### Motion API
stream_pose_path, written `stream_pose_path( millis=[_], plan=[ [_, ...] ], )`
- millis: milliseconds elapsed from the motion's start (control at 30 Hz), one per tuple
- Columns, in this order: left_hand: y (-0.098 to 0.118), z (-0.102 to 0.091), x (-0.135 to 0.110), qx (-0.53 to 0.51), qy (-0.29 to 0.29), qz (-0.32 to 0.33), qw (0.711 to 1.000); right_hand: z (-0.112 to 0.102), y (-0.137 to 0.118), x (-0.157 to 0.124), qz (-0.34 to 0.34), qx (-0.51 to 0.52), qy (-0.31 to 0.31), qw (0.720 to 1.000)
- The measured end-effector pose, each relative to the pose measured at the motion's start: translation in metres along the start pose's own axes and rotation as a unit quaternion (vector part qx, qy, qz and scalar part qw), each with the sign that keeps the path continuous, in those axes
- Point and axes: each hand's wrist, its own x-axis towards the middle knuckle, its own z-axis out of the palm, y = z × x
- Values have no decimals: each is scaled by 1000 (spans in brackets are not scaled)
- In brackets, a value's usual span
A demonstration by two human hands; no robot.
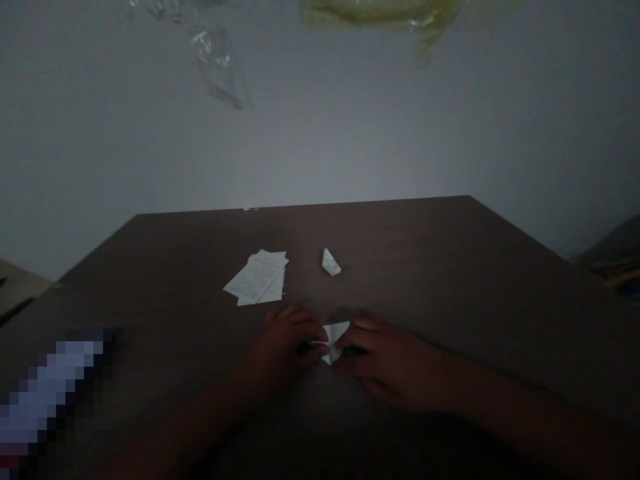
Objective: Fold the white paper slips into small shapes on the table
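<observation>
Near the front of the dark wooden table, a small piece of folded paper (336,331) with printed lines lies between my two hands. My left hand (295,339) pinches its left side, fingers curled and thumb against the paper. On the other side, my right hand (383,357) has its fingertips closed on the right part. The fingers hide some of the folds. Beyond them lies another small folded paper (331,263), apart from both hands. A loose pile of printed paper sheets (257,279) rests just past my left hand.
The brown table (410,260) backs onto a pale wall (320,133). At the left edge is a bright, pixelated slab (50,393). Clear plastic (217,63) and yellow plastic (380,13) hang on the wall above. Dim objects show beyond the table's right side.
</observation>
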Motion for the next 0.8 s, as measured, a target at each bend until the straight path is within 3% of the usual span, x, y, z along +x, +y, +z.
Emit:
stream_pose_path(
  millis=[800],
  plan=[
    [17, -1, 5, 43, 5, -49, 998, 6, 0, 2, -5, -45, -22, 999]
  ],
)
